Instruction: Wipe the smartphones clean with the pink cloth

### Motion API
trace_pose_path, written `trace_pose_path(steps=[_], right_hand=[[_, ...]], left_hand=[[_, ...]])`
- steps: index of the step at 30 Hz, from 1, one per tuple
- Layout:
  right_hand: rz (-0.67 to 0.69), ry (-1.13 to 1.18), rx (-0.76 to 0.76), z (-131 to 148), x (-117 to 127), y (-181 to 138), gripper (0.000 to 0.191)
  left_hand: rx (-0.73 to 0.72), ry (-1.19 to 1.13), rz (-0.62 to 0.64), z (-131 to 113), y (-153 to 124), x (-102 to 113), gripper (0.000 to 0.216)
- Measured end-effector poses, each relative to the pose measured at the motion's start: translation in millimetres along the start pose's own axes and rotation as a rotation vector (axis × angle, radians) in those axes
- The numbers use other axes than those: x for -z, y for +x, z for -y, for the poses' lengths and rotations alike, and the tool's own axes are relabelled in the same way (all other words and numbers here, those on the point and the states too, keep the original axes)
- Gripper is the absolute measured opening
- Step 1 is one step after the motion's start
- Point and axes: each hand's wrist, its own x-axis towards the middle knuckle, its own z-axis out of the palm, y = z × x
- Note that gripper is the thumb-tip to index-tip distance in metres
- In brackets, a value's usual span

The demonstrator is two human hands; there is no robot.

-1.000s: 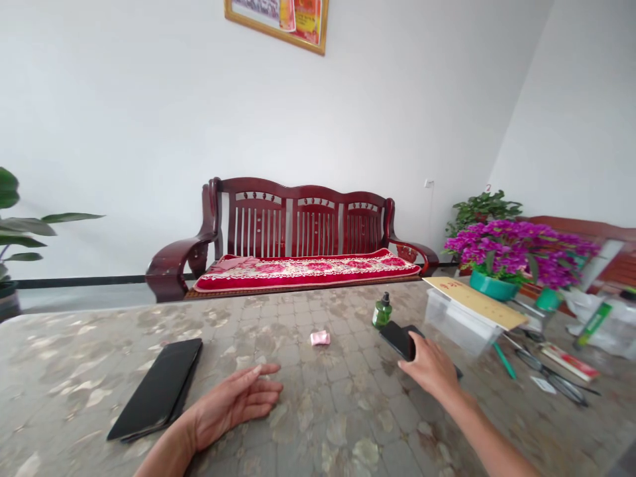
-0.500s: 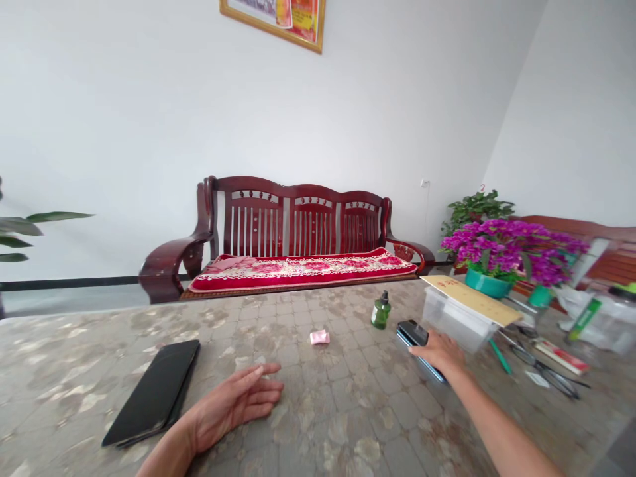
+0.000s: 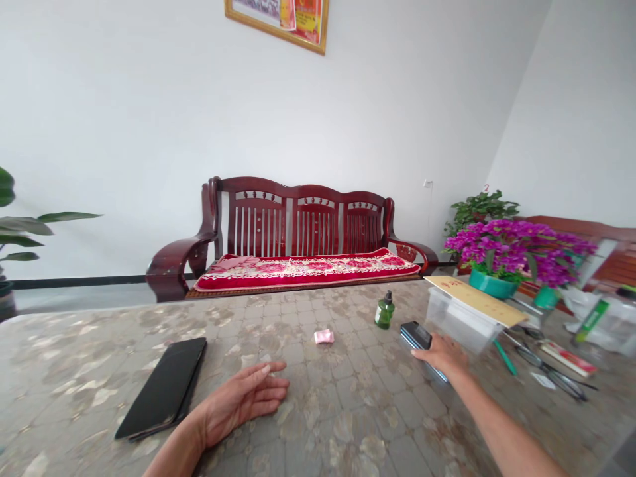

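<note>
My left hand rests on the table with its fingers stretched out and apart, holding nothing. A black folding tablet case lies flat to the left of it. At the right, my right hand is over a dark phone with a blue edge, thumb on its left side and fingers over the far side. The hand covers the phone's near half. A small pink folded packet lies between the hands, farther back. Beyond the phone stands a green pump bottle, upright.
A clear plastic box with a tan envelope on top stands just right of my right hand. Farther right are a green pen, glasses and purple flowers in teal pots. A wooden bench stands behind the table.
The whole view has shifted slightly, so everything appears a little farther right. My left hand stays on the table and my right hand stays on the phone.
</note>
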Motion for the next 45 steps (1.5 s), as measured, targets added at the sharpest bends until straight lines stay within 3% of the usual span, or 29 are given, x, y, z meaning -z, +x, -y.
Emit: trace_pose_path(steps=[9, 12, 15, 18, 21, 26, 30, 33, 42, 45], right_hand=[[0.004, 0.067, 0.004, -1.6, 4.4, -2.8, 0.075], [-0.082, 0.090, 0.072, 9.8, 11.2, -15.2, 0.068], [-0.156, 0.317, 0.377, 41.7, 11.4, -36.7, 0.051], [-0.018, 0.426, 0.583, 91.2, -1.6, -60.1, 0.036], [0.067, 0.494, 0.677, 143.8, -21.4, -76.7, 0.037], [0.112, 0.505, 0.641, 200.2, -42.8, -84.0, 0.047], [0.093, 0.466, 0.601, 208.9, -47.9, -87.3, 0.041], [0.092, 0.460, 0.629, 206.1, -48.7, -90.9, 0.031], [0.136, 0.538, 0.664, 204.4, -44.5, -94.3, 0.018], [0.145, 0.574, 0.670, 204.4, -43.0, -94.8, 0.017]], left_hand=[[-0.014, 0.023, 0.001, 0.8, -2.7, -1.9, 0.052], [-0.058, 0.049, -0.007, 1.5, 0.2, -0.8, 0.052], [-0.232, 0.171, -0.117, 2.9, 8.6, 0.4, 0.051], [-0.544, 0.538, -0.425, 5.4, 17.0, 0.7, 0.054], [-0.636, 0.722, -0.576, 8.8, 19.1, -0.3, 0.047], [-0.674, 0.992, -0.566, 14.6, 12.9, -6.7, 0.027], [-0.668, 1.146, -0.535, 16.1, 11.0, -11.9, 0.024], [-0.668, 1.205, -0.598, 15.3, 11.4, -12.6, 0.022], [-0.729, 1.280, -1.078, -1.4, -5.8, -1.6, 0.029], [-0.638, 1.459, -1.333, -8.2, -14.1, 5.6, 0.038]])
